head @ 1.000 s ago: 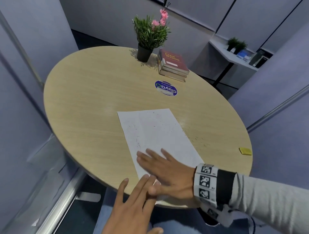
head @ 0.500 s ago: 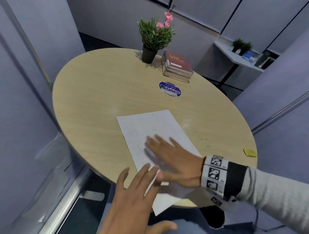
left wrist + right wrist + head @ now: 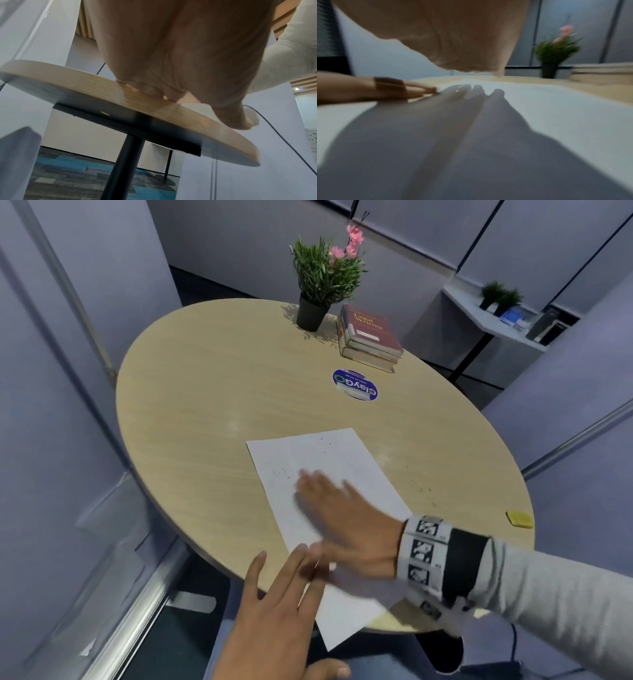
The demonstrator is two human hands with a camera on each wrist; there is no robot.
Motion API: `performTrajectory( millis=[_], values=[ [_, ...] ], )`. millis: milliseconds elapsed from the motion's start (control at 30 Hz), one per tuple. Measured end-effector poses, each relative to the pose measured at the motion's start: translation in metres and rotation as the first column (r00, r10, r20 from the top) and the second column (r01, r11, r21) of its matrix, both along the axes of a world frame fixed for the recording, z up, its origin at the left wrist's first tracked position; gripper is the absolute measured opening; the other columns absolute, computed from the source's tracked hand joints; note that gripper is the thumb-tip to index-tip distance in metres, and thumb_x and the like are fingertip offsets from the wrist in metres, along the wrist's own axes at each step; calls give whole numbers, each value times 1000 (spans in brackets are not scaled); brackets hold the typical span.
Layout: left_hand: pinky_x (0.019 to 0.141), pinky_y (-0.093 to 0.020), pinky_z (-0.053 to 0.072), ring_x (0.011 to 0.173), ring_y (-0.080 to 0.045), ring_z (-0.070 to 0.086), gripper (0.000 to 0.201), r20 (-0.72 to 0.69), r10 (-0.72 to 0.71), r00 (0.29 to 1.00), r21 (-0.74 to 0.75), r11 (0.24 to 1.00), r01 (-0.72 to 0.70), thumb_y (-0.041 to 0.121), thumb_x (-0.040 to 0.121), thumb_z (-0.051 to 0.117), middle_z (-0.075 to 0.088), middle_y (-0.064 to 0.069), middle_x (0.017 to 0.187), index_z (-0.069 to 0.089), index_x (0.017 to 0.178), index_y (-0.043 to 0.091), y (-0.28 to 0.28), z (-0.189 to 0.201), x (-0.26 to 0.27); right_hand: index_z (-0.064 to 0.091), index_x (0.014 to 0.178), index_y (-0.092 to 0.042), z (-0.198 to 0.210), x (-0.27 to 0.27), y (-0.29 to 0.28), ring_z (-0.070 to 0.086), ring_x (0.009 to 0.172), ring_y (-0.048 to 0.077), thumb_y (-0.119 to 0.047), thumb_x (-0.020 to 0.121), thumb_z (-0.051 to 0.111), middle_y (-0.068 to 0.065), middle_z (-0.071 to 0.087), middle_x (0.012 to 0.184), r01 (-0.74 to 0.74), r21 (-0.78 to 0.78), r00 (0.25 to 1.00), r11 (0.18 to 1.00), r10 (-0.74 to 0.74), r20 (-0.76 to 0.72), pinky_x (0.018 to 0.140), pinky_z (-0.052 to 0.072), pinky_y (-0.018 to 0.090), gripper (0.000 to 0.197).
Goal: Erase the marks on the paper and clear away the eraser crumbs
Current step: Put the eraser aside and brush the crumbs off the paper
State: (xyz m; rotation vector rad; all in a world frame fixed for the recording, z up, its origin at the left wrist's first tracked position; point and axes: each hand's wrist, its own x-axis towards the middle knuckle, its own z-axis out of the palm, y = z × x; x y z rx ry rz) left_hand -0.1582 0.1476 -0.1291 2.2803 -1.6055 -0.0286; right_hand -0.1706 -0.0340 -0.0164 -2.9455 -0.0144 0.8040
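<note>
Round wooden surface (image 3: 205,405), seen from above in the head view. White paper (image 3: 308,453) lying at an angle on the near half, near corner hanging past the near rim. Dark eraser crumbs (image 3: 279,472) scattered on the paper's left part, more specks on the bare wood just right of the paper. Right hand (image 3: 346,522) flat on the middle of the paper, fingers (image 3: 310,479) straight and slightly spread, pointing far-left, blurred. No grip on anything. Left hand (image 3: 274,614) at the near rim, fingers straight and together, tips pressing the paper's near left edge down against the surface; thumb off below the rim. From the left wrist view, fingertips (image 3: 154,93) laid flat on the surface's top by its edge. From the right wrist view, broad shadow of the right hand cast across the paper (image 3: 556,108), left hand (image 3: 388,88) resting at the sheet's left side. Yellow eraser (image 3: 520,519) near the right rim, well apart from the paper and both hands. Potted plant (image 3: 323,278) with pink flowers at the far rim, stack of books (image 3: 371,337) just right of it, round blue sticker (image 3: 355,385) nearer, between books and paper.
</note>
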Motion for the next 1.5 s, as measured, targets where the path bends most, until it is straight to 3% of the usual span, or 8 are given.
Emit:
performTrajectory(
  millis=[133, 300, 533, 800, 900, 1000, 1233, 1500],
  values=[
    [105, -55, 22, 141, -19, 28, 96, -4, -16, 1000, -3, 1000, 16, 88, 73, 28, 49, -7, 142, 52, 129, 14, 0, -2, 2, -13, 150, -23, -15, 0, 24, -23, 144, 9, -72, 86, 21, -13, -25, 155, -101, 116, 994, 988, 104, -24, 115, -16, 41, 87],
    [98, -56, 30, 135, -19, 37, 96, -49, 18, 999, -27, 999, -19, 82, 82, 14, 48, -8, 144, 44, 136, 8, 3, 1, -1, -20, 148, -24, -17, 1, -65, -24, 144, 9, -88, 66, -5, -13, -33, 150, 397, -118, 918, 910, -392, 66, 119, -8, 48, 105],
    [101, -54, 26, 134, -18, 38, 90, -19, 0, 1000, -45, 999, -1, 82, 82, 19, 52, -8, 141, 48, 130, 11, 2, 1, 0, -22, 146, -27, -17, -10, 7, -29, 142, 7, -81, 76, 7, -14, -30, 153, -89, 80, 995, 993, 93, -40, 114, -21, 39, 93],
    [99, -53, 27, 127, -18, 44, 89, 1, 4, 1000, -117, 993, -4, 80, 84, 19, 56, -7, 136, 51, 129, 10, 5, 3, 2, -14, 151, -17, -6, -11, -108, -18, 146, 10, -78, 79, 4, -6, -22, 158, 581, -122, 813, 805, -580, 41, 119, -8, 48, 96],
    [104, -46, 23, 115, -15, 59, 60, 76, 3, 997, -312, 950, 21, 55, 78, 53, 66, -2, 123, 57, 123, 15, 5, 10, 1, -17, 150, -19, 8, -9, -83, -24, 142, 4, -97, 49, -11, -8, -26, 157, 505, -3, 861, 863, -504, 70, 118, -13, 43, 128],
    [101, -54, 28, 129, -18, 46, 88, 97, -16, 995, -283, 958, 43, 40, 54, 73, 57, -3, 136, 47, 134, 16, 6, 15, 7, -19, 149, -22, 15, -4, -35, -30, 140, 6, -95, 50, -13, -8, -31, 153, 226, 68, 968, 972, -231, 94, 116, -18, 38, 123],
    [104, -57, 23, 122, -25, 46, 91, -17, -27, 1000, -27, 999, 26, 67, 50, 38, 63, -7, 125, 61, 123, 18, 5, 11, 18, -9, 151, -22, -8, 22, 36, -21, 145, 9, -76, 79, 15, -11, -20, 157, -188, 148, 982, 971, 187, 15, 115, -15, 43, 94],
    [101, -55, 25, 132, -23, 38, 110, 33, -6, 999, -71, 997, 8, 76, 48, 60, 51, -10, 141, 43, 135, 10, 6, 8, 19, -22, 148, -21, -3, 19, -50, -28, 142, 10, -97, 43, -18, -12, -38, 145, 315, -88, 949, 945, -313, 31, 119, -7, 51, 130]
  ],
)
